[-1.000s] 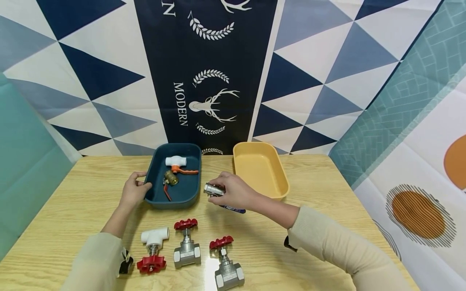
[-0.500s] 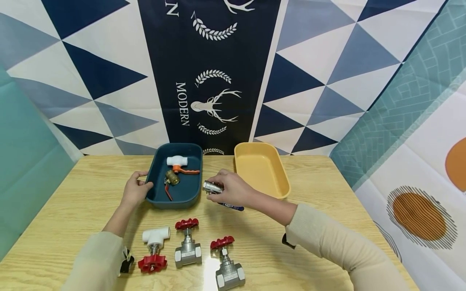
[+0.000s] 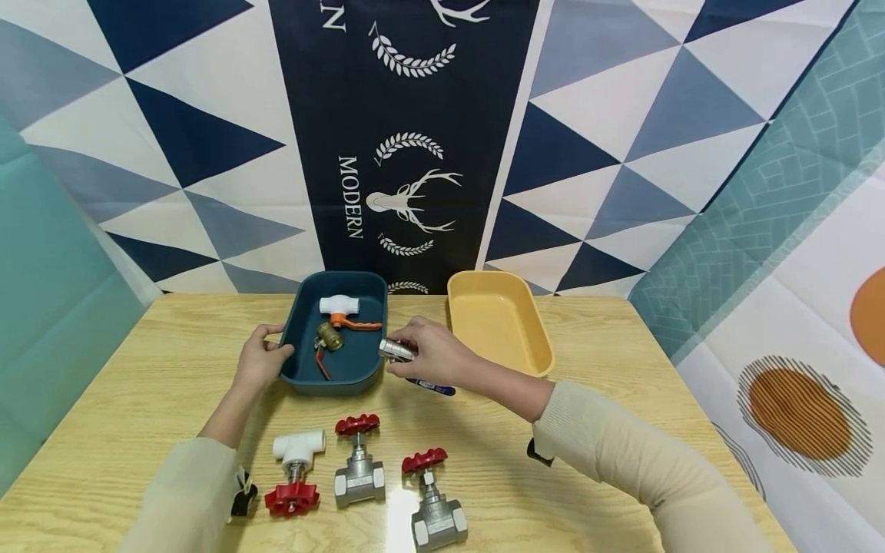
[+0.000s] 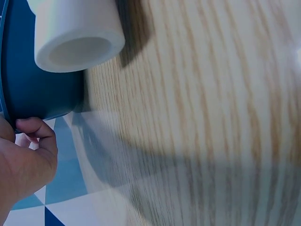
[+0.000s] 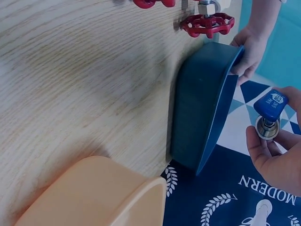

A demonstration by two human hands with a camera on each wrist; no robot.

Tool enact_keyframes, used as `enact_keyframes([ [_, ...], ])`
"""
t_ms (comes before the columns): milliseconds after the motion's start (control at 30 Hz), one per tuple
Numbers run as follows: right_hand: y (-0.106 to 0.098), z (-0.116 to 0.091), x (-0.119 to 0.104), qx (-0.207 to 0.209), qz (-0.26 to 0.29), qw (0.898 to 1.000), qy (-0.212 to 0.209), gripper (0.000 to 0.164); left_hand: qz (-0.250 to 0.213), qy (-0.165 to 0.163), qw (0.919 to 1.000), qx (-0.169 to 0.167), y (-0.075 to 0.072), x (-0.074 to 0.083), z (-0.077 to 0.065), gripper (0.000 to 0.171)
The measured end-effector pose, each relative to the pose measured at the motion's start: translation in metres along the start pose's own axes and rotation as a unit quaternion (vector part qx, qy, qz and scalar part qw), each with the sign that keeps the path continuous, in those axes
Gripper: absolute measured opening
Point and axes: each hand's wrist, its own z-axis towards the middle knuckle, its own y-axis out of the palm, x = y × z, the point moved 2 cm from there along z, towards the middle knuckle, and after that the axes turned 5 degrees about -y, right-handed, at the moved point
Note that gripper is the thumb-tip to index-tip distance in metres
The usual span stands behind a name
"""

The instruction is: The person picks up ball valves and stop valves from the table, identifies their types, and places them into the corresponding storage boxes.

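Observation:
My left hand (image 3: 259,362) grips the near-left rim of a dark blue bin (image 3: 358,355), the thumb over the edge in the left wrist view. Inside the bin lie a white ball valve (image 3: 339,306) with an orange lever and a brass ball valve (image 3: 329,336) with a red lever. My right hand (image 3: 442,355) holds a silver ball valve (image 3: 396,351) just off the bin's right edge. Its blue lever (image 5: 271,104) points back under the hand in the head view. In the right wrist view thumb and fingers pinch the metal body (image 5: 267,128).
A yellow bin (image 3: 494,315) stands at the back right. In front lie a white tee valve (image 3: 297,445) with a red handwheel and two steel gate valves (image 3: 359,480) (image 3: 439,522) with red handwheels. A patterned cloth (image 3: 408,153) hangs behind the wooden table (image 3: 553,461).
My right hand has moved slightly left with the silver ball valve, closer to the blue bin. My left hand keeps its grip on the rim, and the whole head view has shifted a little.

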Motion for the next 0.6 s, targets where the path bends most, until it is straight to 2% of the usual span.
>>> enact_keyframes([
  [267, 0.002, 0.01, -0.003, 0.003, -0.014, 1.0, -0.002, 0.04, -0.002, 0.004, 1.0, -0.002, 0.0, -0.001, 0.0, 0.045],
  [600, 0.006, 0.022, -0.01, 0.003, -0.004, 1.0, 0.004, 0.043, -0.004, 0.004, 1.0, -0.004, -0.001, -0.001, 0.001, 0.045],
])
